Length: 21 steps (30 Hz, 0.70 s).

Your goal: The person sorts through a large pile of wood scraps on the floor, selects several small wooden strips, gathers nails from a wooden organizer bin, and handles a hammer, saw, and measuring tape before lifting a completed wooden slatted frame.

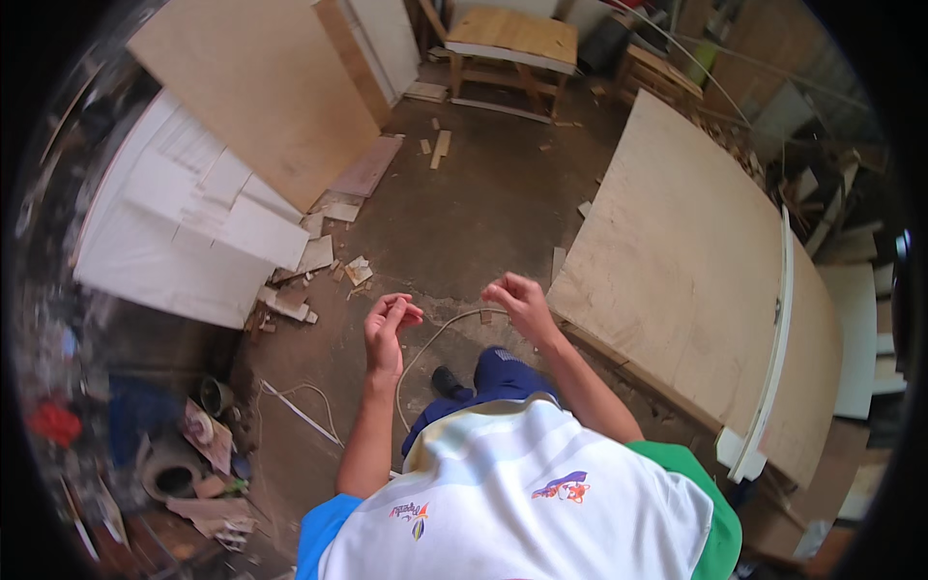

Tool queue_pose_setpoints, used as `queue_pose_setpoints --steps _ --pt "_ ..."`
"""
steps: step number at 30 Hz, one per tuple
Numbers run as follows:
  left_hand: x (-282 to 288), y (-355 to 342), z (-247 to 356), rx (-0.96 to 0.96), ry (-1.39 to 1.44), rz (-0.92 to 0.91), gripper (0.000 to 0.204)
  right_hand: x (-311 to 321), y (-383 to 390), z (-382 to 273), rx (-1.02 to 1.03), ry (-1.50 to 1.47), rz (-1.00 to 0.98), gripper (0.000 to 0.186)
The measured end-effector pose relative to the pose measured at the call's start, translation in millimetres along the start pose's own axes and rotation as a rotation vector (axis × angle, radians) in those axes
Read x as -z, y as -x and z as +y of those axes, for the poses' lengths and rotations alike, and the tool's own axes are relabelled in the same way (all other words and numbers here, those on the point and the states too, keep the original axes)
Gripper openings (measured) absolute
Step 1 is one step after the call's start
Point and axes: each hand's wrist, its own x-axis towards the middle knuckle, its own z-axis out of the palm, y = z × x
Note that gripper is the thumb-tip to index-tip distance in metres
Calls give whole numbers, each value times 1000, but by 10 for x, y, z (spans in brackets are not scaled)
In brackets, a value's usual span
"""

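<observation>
My left hand [389, 333] is raised over the floor, fingers curled and the thumb pressed toward the fingertips. Whatever is in that pinch, if anything, is too small to make out. To its right, my right hand [522, 305] is also closed, its fingertips bent together toward the left hand. A thin pale cord [432, 341] curves up from beside my legs and meets the outline of my right hand. Whether the fingers grip it or it passes behind them, I cannot tell. A gap separates the two hands.
A large wooden panel [677, 271] leans at the right with a white strip [776, 358] along it. Boards [261, 87] and white panels [184, 213] stand at the left. A wooden table [512, 37] is at the back. Offcuts [358, 271] and a second cord [324, 394] lie on the floor.
</observation>
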Motion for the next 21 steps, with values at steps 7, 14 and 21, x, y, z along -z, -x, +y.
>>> queue_pose_setpoints --steps 7,14,21 --pt "-116 -1838 193 39 -21 -95 16 217 -1552 -61 51 -132 122 13" --pt "-326 -3596 167 53 -34 -121 15 610 -3162 266 20 -275 183 13" --pt "-1132 -5703 264 61 -25 -221 15 1200 -5210 -241 122 9 162 12"
